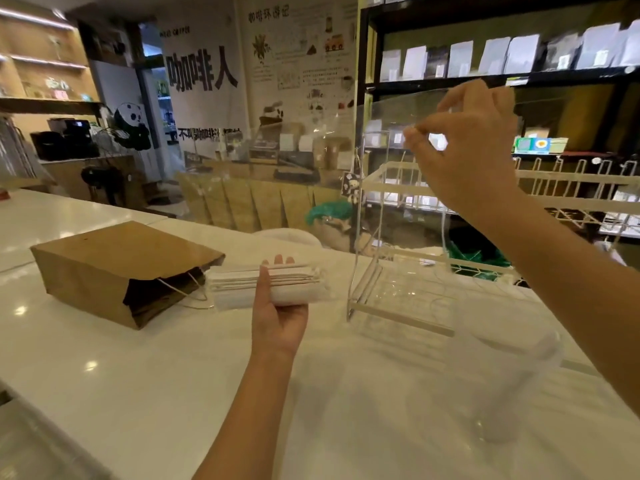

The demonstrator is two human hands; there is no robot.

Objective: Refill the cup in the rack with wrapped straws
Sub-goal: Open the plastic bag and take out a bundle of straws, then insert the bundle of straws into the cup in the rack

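My left hand [277, 313] is palm up over the white counter and grips a bundle of white paper-wrapped straws [266, 284] lying crosswise. My right hand [464, 147] is raised above a clear acrylic rack [367, 220], thumb and forefinger pinched on what looks like a single thin wrapped straw [444, 230] hanging down into the rack. Faint outlines at the rack's bottom [415, 292] may be a clear cup; I cannot tell for sure. A clear plastic cup [512, 375] stands on the counter at the lower right, in front of the rack.
A brown paper bag [114, 268] lies on its side at the left, its open mouth facing the straws. White wire racks [571, 188] and dark shelves with packets [485, 57] stand behind the acrylic rack. The counter [138, 393] is white and glossy.
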